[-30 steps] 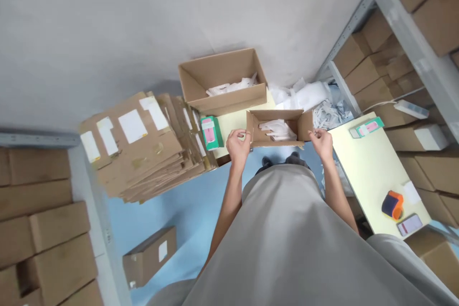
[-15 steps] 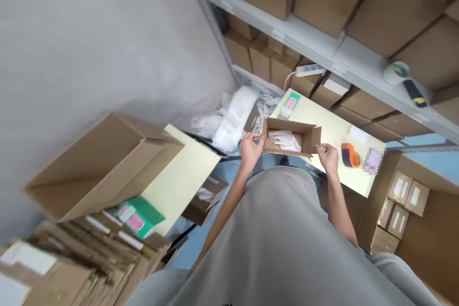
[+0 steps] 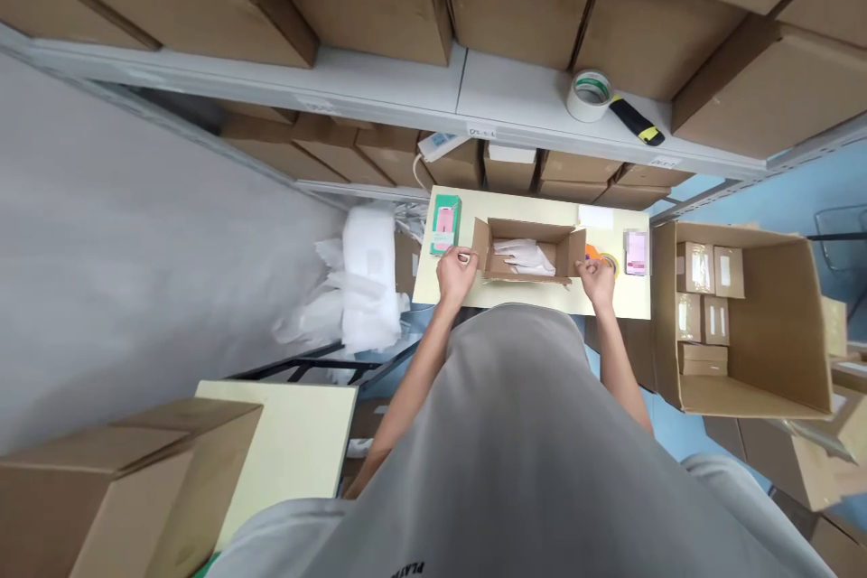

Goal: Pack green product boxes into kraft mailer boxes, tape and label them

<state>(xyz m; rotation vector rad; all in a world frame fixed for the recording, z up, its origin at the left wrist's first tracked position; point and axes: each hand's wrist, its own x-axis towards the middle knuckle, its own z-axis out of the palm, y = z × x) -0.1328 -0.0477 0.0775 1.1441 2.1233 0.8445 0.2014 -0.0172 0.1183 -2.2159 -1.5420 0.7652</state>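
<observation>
Since a second ago, one open box (image 3: 532, 231) has moved over the table (image 3: 515, 204), white wrapping (image 3: 526, 256) inside, its end flaps (image 3: 577, 246) pinched by left hand (image 3: 456, 276) and right hand (image 3: 597, 282).

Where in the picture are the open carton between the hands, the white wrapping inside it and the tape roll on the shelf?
Open carton (image 3: 532, 230), head view: inner far wall.
White wrapping (image 3: 529, 257), head view: crumpled middle.
Tape roll (image 3: 586, 110), head view: outer side.

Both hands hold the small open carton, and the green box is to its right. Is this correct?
The side is wrong: in the head view, the green box is left of the small open carton, which the left hand and right hand hold.
</observation>
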